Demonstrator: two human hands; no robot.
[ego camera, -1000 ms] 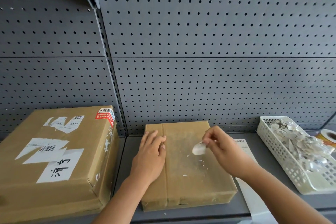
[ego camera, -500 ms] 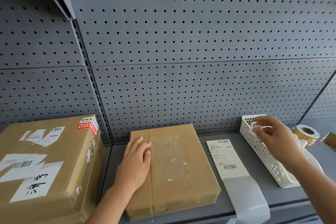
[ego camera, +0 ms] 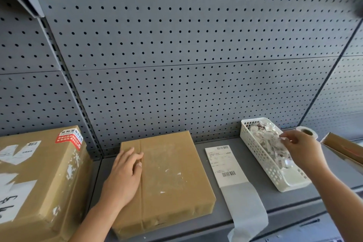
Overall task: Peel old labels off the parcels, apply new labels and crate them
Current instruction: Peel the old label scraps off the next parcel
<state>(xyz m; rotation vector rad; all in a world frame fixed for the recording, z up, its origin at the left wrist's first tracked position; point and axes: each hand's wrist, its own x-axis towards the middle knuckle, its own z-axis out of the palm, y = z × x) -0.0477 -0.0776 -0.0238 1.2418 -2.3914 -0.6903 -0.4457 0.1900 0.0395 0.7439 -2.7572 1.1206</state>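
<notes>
A flat brown parcel (ego camera: 172, 179) lies on the grey shelf, its top bare except for white label residue. My left hand (ego camera: 123, 179) rests flat on the parcel's left part with straight fingers. A new white label (ego camera: 224, 165) on a long backing strip lies just right of the parcel. My right hand (ego camera: 302, 149) hovers over the white plastic basket (ego camera: 261, 159) of peeled label scraps, its bent fingertips at the pile. Whether those fingertips still pinch a scrap is unclear.
A large brown box (ego camera: 35, 179) with old white and red labels stands at the left. A tape roll (ego camera: 307, 131) sits behind the basket. An open cardboard box edge (ego camera: 341, 147) shows at far right. Grey pegboard forms the back wall.
My right hand lifted a peeled label scrap off the parcel and carried it right to the basket. The view shifted right. My left hand stayed on the parcel.
</notes>
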